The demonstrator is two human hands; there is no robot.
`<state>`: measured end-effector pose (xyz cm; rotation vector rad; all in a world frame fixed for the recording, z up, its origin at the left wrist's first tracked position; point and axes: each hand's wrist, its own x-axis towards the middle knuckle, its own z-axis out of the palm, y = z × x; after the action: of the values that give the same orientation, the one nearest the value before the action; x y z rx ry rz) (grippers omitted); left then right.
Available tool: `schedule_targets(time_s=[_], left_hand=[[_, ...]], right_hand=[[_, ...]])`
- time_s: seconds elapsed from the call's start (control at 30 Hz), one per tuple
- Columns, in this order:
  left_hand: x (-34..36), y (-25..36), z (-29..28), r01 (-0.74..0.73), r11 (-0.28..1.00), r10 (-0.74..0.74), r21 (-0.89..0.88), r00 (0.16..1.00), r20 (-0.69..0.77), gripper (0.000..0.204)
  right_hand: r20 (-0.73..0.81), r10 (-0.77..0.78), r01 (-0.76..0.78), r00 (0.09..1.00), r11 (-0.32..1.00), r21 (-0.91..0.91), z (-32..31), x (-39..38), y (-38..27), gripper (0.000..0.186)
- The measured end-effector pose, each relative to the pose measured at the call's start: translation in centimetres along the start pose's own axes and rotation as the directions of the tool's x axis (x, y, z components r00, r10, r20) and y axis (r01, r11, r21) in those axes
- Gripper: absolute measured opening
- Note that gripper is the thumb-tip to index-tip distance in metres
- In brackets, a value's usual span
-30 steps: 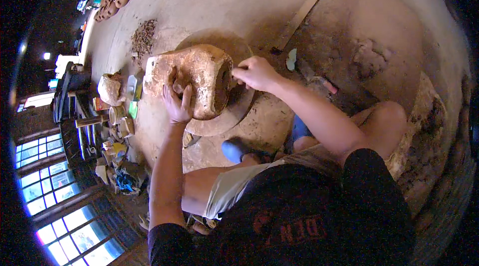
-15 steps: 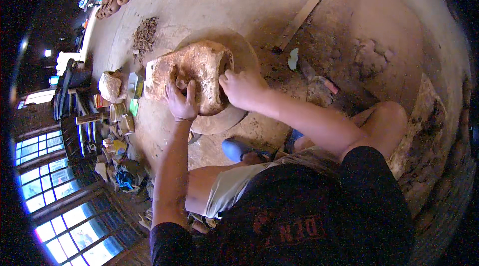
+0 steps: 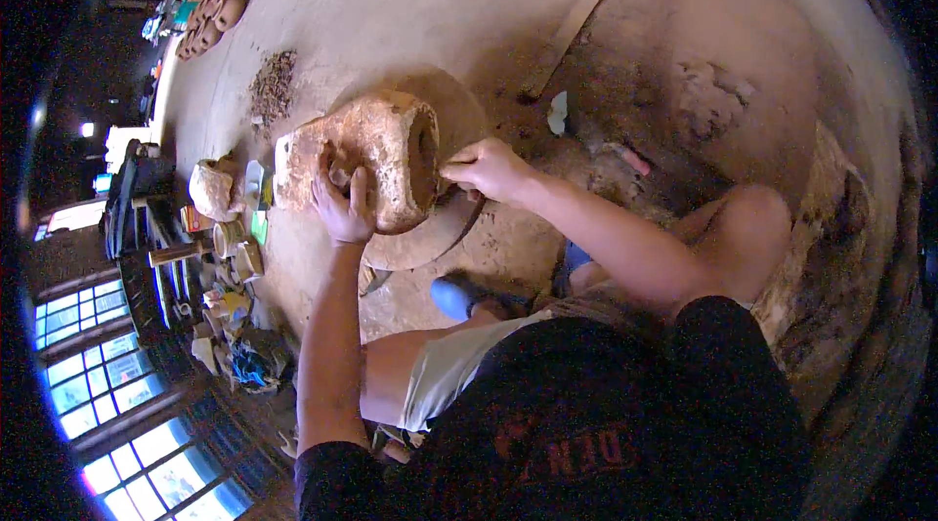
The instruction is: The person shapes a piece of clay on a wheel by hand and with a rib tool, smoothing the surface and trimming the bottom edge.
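In the head view, one hollow, brown-and-white block (image 3: 391, 145) lies over one round disc (image 3: 461, 111) on the floor, its single visible opening facing right. Of two hands, the left (image 3: 346, 213) is spread against the block's side, thumb apart from fingers; the right (image 3: 489, 171) has its fingers drawn together at the opening's rim, though whether they pinch anything I cannot tell. One plank (image 3: 586, 18) and one red-handled tool (image 3: 633, 162) lie beyond.
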<state>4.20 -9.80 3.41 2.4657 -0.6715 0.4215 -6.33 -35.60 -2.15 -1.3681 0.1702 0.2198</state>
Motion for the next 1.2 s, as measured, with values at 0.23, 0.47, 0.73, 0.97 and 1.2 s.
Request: schedule_targets(time_s=[0.23, 0.47, 0.73, 0.97, 1.2], left_hand=[[0.5, -0.3, -1.4, -0.068, 0.996, 0.065, 0.061, 0.997, 0.050, 0.071], [0.5, -3.7, -1.3, -0.294, 0.924, 0.266, 0.245, 0.953, 0.144, 0.055], [0.9, -4.9, -2.4, -0.587, 0.734, 0.589, 0.340, 0.801, 0.110, 0.050], [1.4, -1.7, -2.2, -0.558, 0.766, 0.548, 0.319, 0.827, 0.129, 0.042], [1.2, -2.9, -1.4, -0.426, 0.876, 0.421, 0.224, 0.904, 0.075, 0.046]], right_hand=[[0.315, 0.184, -0.309, 0.931, 0.857, 0.412, 0.8, 1.2, -2.7, 0.056], [0.333, 0.062, -0.007, 0.941, 0.987, -0.162, 3.7, -1.4, -1.3, 0.081], [0.410, 0.188, -0.045, 0.892, 0.942, -0.333, 4.7, -0.7, -1.5, 0.075], [0.393, 0.210, -0.035, 0.895, 0.913, -0.407, 4.2, 0.0, -1.3, 0.077], [0.045, -0.036, 0.041, 0.998, 0.992, -0.123, 3.5, 0.6, 0.2, 0.053]])
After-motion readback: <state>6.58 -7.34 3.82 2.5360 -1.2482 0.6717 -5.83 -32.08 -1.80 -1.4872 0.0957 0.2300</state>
